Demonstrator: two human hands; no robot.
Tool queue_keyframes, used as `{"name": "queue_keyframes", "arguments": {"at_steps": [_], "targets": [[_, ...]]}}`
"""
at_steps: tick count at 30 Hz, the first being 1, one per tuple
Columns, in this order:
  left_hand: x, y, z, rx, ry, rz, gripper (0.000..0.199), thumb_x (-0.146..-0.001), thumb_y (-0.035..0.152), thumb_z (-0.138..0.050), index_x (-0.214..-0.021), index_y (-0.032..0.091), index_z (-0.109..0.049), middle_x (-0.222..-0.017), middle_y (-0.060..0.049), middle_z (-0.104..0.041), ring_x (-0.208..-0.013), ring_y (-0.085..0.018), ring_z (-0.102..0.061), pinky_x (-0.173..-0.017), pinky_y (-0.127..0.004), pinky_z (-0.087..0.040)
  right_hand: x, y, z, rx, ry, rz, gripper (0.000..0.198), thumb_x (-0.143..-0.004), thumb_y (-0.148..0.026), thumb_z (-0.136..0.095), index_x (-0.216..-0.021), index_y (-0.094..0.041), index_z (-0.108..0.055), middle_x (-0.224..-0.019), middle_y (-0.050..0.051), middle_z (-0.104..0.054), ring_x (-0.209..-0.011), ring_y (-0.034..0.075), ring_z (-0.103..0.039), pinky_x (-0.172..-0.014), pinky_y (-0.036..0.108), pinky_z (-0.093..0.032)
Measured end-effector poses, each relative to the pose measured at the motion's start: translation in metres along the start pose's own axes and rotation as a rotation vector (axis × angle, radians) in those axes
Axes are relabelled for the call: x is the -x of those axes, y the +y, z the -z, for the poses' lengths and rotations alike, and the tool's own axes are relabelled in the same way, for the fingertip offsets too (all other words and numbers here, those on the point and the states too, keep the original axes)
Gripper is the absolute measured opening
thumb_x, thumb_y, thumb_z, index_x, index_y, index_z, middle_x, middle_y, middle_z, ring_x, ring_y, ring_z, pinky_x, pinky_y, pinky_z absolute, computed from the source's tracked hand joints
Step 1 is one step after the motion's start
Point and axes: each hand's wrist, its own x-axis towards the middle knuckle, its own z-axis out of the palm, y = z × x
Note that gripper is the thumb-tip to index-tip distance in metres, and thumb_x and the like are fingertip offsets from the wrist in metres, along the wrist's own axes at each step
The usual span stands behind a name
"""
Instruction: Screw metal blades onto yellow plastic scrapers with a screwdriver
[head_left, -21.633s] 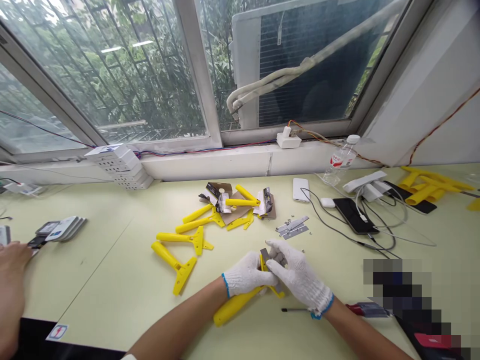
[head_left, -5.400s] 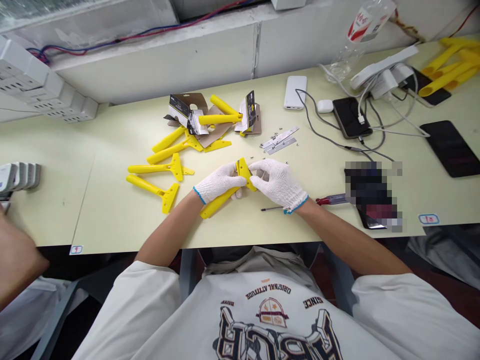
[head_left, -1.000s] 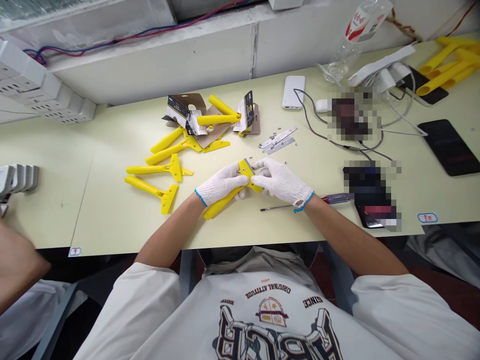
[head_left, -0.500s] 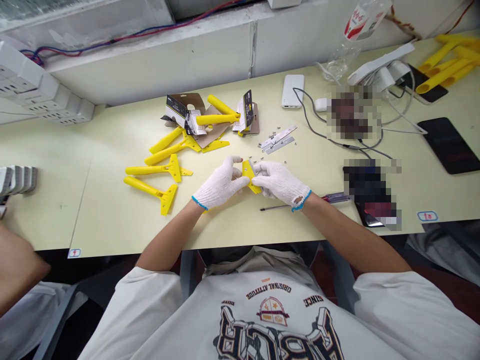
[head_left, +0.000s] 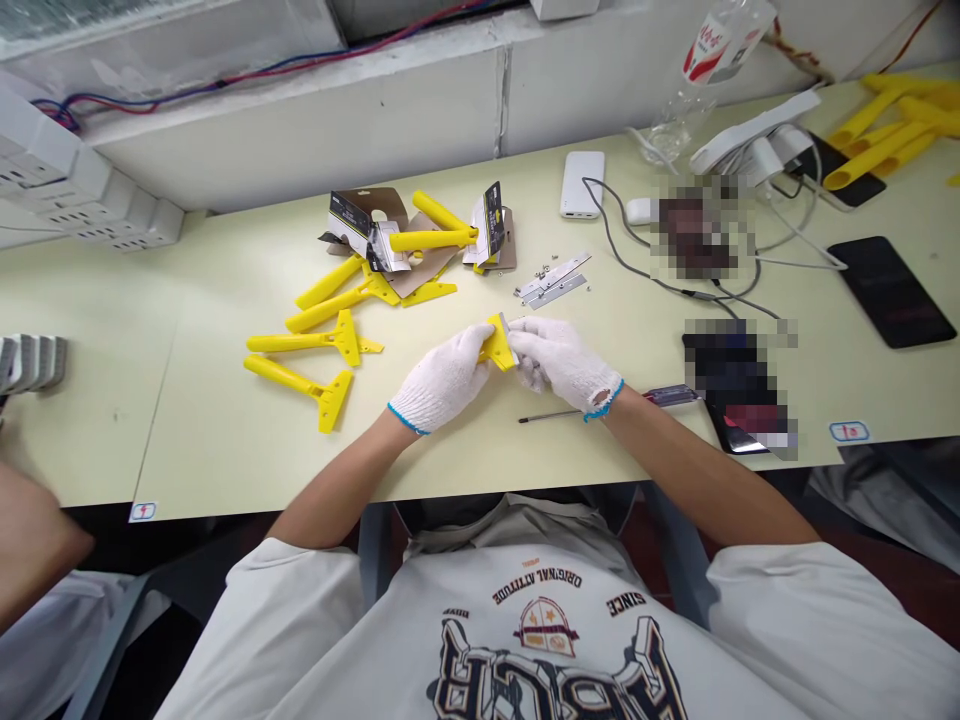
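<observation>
In white knitted gloves, both hands meet over the table in the middle of the head view. My left hand (head_left: 444, 375) is closed around a yellow scraper (head_left: 498, 345), whose wide head sticks out past the fingers; the glove hides its handle. At the head's edge shows a thin grey metal blade. My right hand (head_left: 566, 362) pinches this blade edge, its fingers bent. Beyond the hands lie flat metal blades (head_left: 556, 285) with several small screws around them. A screwdriver (head_left: 671, 395) lies partly under my right wrist.
Several yellow scrapers (head_left: 300, 378) and opened cardboard packaging (head_left: 352, 225) lie to the left. To the right are a white power bank (head_left: 583, 185), cables, phones (head_left: 892, 292) and a plastic bottle (head_left: 701, 75). Another person's arm (head_left: 37, 540) shows at the left edge.
The scraper head has turned between my hands, its blade edge now facing my right hand. My left fingers have closed further around it, and my right fingers have shifted along the blade edge.
</observation>
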Motion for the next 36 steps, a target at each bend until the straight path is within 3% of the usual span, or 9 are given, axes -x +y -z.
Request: {"name": "queue_keyframes", "arguments": {"at_steps": [2, 4, 7, 10, 14, 23, 29, 33, 36], "targets": [[-0.003, -0.003, 0.006, 0.104, 0.080, 0.012, 0.049, -0.096, 0.010, -0.051, -0.144, 0.019, -0.060, -0.130, -0.013, -0.077, -0.115, -0.027, -0.075, -0.105, -0.044, -0.058, -0.003, 0.004, 0.005, 0.085, 0.067, 0.093, 0.032, -0.116, -0.036, -0.045, -0.119, -0.014, -0.067, -0.078, 0.003, -0.070, -0.054, 0.005, -0.054, -0.047, 0.016, -0.038], [-0.005, -0.006, 0.014, 0.263, 0.119, 0.057, 0.047, -0.094, 0.012, -0.052, -0.138, 0.019, -0.064, -0.123, -0.010, -0.079, -0.106, -0.024, -0.075, -0.100, -0.040, -0.059, -0.006, 0.007, 0.013, 0.293, 0.183, 0.251, 0.034, -0.118, -0.032, -0.041, -0.122, -0.013, -0.068, -0.087, 0.006, -0.073, -0.062, 0.006, -0.060, -0.055, 0.016, -0.045], [-0.009, -0.009, 0.025, 0.619, 0.056, 0.209, 0.034, -0.089, 0.019, -0.059, -0.121, 0.016, -0.070, -0.103, -0.011, -0.078, -0.084, -0.021, -0.070, -0.074, -0.033, -0.057, -0.011, 0.010, 0.027, 0.464, 0.333, 0.371, 0.020, -0.111, -0.016, -0.052, -0.118, -0.010, -0.069, -0.108, 0.012, -0.074, -0.092, 0.012, -0.068, -0.083, 0.024, -0.057], [-0.012, -0.009, 0.025, 0.994, -0.034, 0.353, 0.028, -0.082, 0.023, -0.065, -0.108, 0.014, -0.069, -0.091, -0.010, -0.074, -0.065, -0.015, -0.058, -0.055, -0.026, -0.043, -0.017, 0.015, 0.035, 0.580, 0.388, 0.415, 0.011, -0.102, -0.008, -0.064, -0.110, -0.008, -0.072, -0.121, 0.015, -0.071, -0.118, 0.019, -0.065, -0.110, 0.038, -0.055], [-0.016, -0.010, 0.016, 1.288, -0.134, 0.434, 0.031, -0.076, 0.023, -0.072, -0.105, 0.015, -0.067, -0.097, -0.010, -0.073, -0.056, -0.008, -0.043, -0.047, -0.023, -0.034, -0.024, 0.025, 0.036, 0.714, 0.363, 0.461, 0.015, -0.099, -0.018, -0.076, -0.111, -0.009, -0.073, -0.127, 0.013, -0.070, -0.126, 0.022, -0.063, -0.120, 0.046, -0.051], [-0.016, -0.011, 0.008, 1.380, -0.166, 0.428, 0.033, -0.074, 0.022, -0.077, -0.105, 0.013, -0.068, -0.109, -0.013, -0.074, -0.058, -0.006, -0.042, -0.047, -0.022, -0.035, -0.042, 0.030, 0.036, 0.876, 0.302, 0.450, 0.021, -0.105, -0.025, -0.072, -0.119, -0.010, -0.071, -0.139, 0.012, -0.066, -0.137, 0.025, -0.060, -0.123, 0.052, -0.049], [-0.017, -0.011, 0.006, 1.398, -0.154, 0.410, 0.040, -0.076, 0.021, -0.076, -0.115, 0.013, -0.069, -0.111, -0.012, -0.075, -0.059, -0.006, -0.045, -0.049, -0.022, -0.036, -0.061, 0.029, 0.029, 0.919, 0.330, 0.460, 0.029, -0.108, -0.032, -0.070, -0.125, -0.008, -0.072, -0.130, 0.011, -0.070, -0.124, 0.022, -0.068, -0.109, 0.042, -0.059], [-0.016, -0.011, 0.006, 1.371, -0.155, 0.423, 0.038, -0.077, 0.022, -0.076, -0.113, 0.012, -0.070, -0.101, -0.010, -0.074, -0.058, -0.007, -0.044, -0.049, -0.022, -0.037, -0.060, 0.027, 0.026, 0.932, 0.364, 0.477, 0.031, -0.110, -0.030, -0.066, -0.131, -0.008, -0.070, -0.136, 0.011, -0.067, -0.129, 0.024, -0.066, -0.112, 0.042, -0.058], [-0.016, -0.009, 0.006, 1.362, -0.146, 0.410, 0.041, -0.077, 0.023, -0.075, -0.116, 0.012, -0.071, -0.105, -0.010, -0.075, -0.058, -0.006, -0.045, -0.049, -0.022, -0.038, -0.054, 0.024, 0.025, 0.936, 0.363, 0.490, 0.029, -0.110, -0.029, -0.066, -0.129, -0.008, -0.069, -0.138, 0.014, -0.065, -0.132, 0.024, -0.063, -0.115, 0.044, -0.055]]}}
